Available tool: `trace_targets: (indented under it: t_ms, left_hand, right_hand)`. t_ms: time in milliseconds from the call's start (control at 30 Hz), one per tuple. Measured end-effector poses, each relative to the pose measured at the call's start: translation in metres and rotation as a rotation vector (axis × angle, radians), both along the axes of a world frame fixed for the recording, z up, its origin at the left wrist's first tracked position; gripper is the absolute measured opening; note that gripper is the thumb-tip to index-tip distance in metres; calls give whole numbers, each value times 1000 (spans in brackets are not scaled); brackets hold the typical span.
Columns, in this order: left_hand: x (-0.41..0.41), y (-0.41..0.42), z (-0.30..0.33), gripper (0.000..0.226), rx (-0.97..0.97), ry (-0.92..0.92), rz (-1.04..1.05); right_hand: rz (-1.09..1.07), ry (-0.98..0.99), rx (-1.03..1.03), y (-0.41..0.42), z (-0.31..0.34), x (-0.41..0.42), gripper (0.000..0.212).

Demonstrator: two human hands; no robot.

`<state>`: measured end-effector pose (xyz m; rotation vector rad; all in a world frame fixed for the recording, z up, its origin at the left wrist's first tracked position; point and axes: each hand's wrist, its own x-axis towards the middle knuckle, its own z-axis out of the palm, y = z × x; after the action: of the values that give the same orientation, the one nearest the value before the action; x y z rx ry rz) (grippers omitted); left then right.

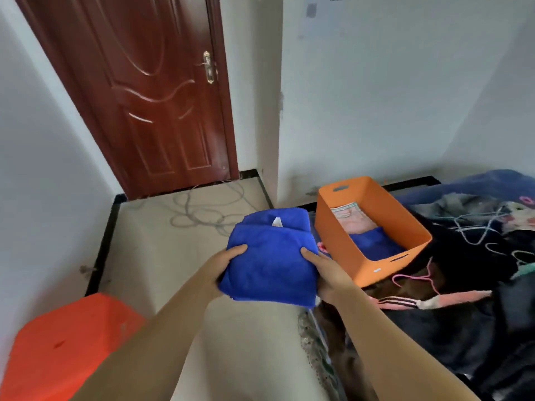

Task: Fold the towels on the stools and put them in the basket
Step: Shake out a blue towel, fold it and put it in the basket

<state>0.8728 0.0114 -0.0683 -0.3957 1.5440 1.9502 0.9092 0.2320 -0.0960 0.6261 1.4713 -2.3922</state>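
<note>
The folded towel point(270, 261) is bright blue with a white tag. The basket point(385, 224) is orange, holding blue and pink cloth; the stool point(63, 345) is red-orange. The door point(150, 91) is dark reddish-brown.

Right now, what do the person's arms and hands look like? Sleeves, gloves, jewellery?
Both forearms are bare right to the bottom of the frame; no sleeves visible. The left hand and right hand wear no gloves. No watch, bracelet or ring shows, and no markings or cables.

Both bare forearms reach forward and converge. The left hand point(224, 263) and right hand point(324, 269) grip opposite side edges of a folded blue towel point(270, 261), thumbs on top, fingers curled beneath.
</note>
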Motion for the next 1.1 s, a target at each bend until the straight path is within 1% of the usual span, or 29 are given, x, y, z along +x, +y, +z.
trace_targets:
  t_ms: [67,133,167,267,367,500,600,667,733,767,833,933,1000,1100]
  left_hand:
    - [-48,27,8,25,-39,11,-80]
    - [-88,58,12,25,-96,6,-148]
    - [-110,78,12,26,-115,9,-196]
    - [-160,134,6,18,-125,0,-307]
    - [-210,194,-4,14,-126,68,-403]
    - [-282,279,-19,20,-190,183,-543]
    - [-331,333,-39,32,-352,276,-634]
    - [-363,368,-65,34,-481,319,-718]
    - [-387,394,-98,27,-561,335,-779]
    - [-399,407,-117,23,-602,337,-794]
    - [-422,432,-161,24,-691,372,-808]
    - [-437,456,-209,35,-799,448,-789]
    - [-439,465,-236,39,-872,511,-807]
    - [-436,467,-269,29,-911,592,-868]
  right_hand:
    - [-83,19,-25,21,0,-30,31]
    - [-157,20,-48,46,-3,-52,35]
    - [-196,29,-62,60,-6,-64,34]
    - [-332,-28,-92,102,-20,-91,33]
    - [-425,-57,-110,148,-34,-122,34]
    - [-546,-70,-160,212,-50,-172,32]
    - [-586,-162,-169,247,-68,-204,34]
    - [-583,-263,-154,264,-89,-224,31]
    - [-588,-355,-142,277,-109,-243,32]
    - [-599,-397,-132,283,-124,-254,32]
    - [-644,-455,-106,294,-157,-279,31]
    - [-734,-476,-69,303,-207,-305,32]
    - [-776,-528,-58,303,-238,-316,33]
    - [-862,-596,-93,299,-265,-319,32]
